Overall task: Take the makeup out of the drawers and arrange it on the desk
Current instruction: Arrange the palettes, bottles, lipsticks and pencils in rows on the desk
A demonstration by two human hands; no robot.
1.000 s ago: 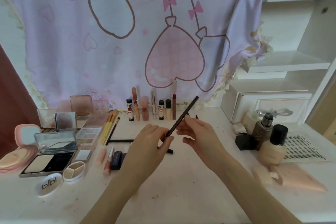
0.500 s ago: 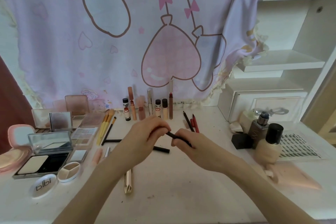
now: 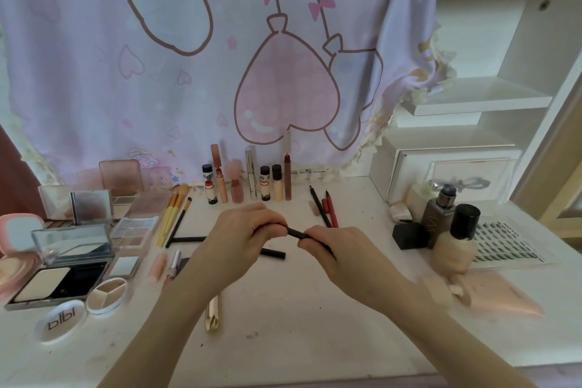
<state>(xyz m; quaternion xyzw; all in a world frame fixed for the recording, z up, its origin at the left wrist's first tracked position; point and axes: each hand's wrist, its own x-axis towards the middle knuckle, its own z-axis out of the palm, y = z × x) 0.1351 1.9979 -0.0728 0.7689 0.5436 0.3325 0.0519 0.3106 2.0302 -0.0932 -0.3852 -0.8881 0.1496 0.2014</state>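
Both hands are over the middle of the desk (image 3: 315,340) from where I'm watching. Left hand (image 3: 242,239) and right hand (image 3: 340,252) each pinch one end of a thin black pencil (image 3: 296,232), held off the surface. Palettes (image 3: 63,261) crowd the left edge, bottles (image 3: 453,239) and a lash tray (image 3: 510,242) sit by the right edge, and a row of tubes (image 3: 252,179) lines the back edge with two pencils (image 3: 326,208) just right of it. A gold tube (image 3: 213,312) lies under my left wrist. The front strip of the desk is the bare part.
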